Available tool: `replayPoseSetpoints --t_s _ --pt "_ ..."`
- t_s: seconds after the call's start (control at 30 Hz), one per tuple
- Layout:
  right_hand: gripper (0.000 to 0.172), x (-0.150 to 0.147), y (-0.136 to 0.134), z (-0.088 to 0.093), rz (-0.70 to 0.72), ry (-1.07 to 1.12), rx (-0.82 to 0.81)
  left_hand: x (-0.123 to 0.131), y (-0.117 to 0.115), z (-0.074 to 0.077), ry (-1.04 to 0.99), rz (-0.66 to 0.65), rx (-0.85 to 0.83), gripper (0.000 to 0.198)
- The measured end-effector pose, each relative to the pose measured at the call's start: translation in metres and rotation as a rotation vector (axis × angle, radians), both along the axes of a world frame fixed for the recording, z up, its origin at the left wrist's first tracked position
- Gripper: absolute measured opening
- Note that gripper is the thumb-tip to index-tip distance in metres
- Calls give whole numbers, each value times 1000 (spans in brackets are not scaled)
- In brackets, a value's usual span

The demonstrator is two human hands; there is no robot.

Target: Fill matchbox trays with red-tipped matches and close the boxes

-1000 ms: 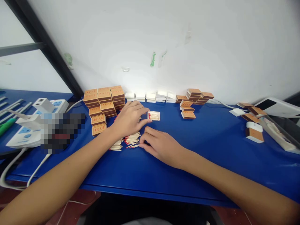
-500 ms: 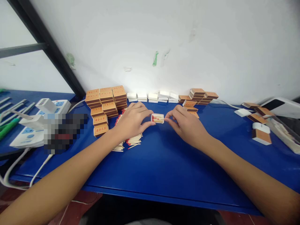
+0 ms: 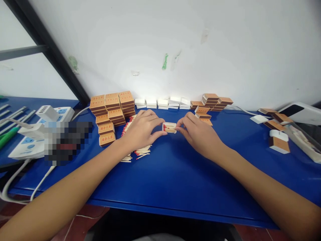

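A small white matchbox tray (image 3: pixel 170 124) with red-headed matches (image 3: pixel 170 129) lying in it is between my two hands, above the blue table. My left hand (image 3: pixel 145 129) grips its left end between thumb and fingers. At its right end, the thumb and forefinger of my right hand (image 3: pixel 194 134) are pinched together; whether they also touch the match ends I cannot tell. Under and beside my left hand lies a heap of loose matches (image 3: pixel 142 152), partly covered by that hand and wrist.
Stacked matchboxes (image 3: pixel 112 107) stand at the back left, white trays (image 3: pixel 163 103) along the wall, and brown matchbox sleeves (image 3: pixel 212 102) to their right. A power strip (image 3: pixel 27 144) with plugs lies left. More sleeves (image 3: pixel 279 144) and a white device (image 3: pixel 301 115) are far right.
The right fingertips have shifted slightly left over the tray's right end. The left hand keeps its hold, and the view has moved a little.
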State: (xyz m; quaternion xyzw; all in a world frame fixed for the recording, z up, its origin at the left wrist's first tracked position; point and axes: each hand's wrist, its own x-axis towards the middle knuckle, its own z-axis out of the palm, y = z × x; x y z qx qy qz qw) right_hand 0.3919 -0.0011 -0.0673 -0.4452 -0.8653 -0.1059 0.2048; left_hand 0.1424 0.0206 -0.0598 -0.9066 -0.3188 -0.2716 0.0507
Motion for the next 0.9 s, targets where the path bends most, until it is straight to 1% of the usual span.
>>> replayPoseSetpoints --t_s 0.2,0.33,0.57,0.73,0.9 --pt "20 0 0 1 15 22 -25 -1 0 1 -15 0 -37 34" --pt "14 1 -1 3 21 35 -39 0 1 0 -36 -4 -52 34" --pt "11 3 1 0 43 71 -118 -1 2 -1 -42 1 -46 34" --pt "12 3 2 0 68 96 -175 -1 1 0 -25 3 -34 34" --pt "15 4 3 0 69 98 -161 -1 1 0 -21 5 -34 35"
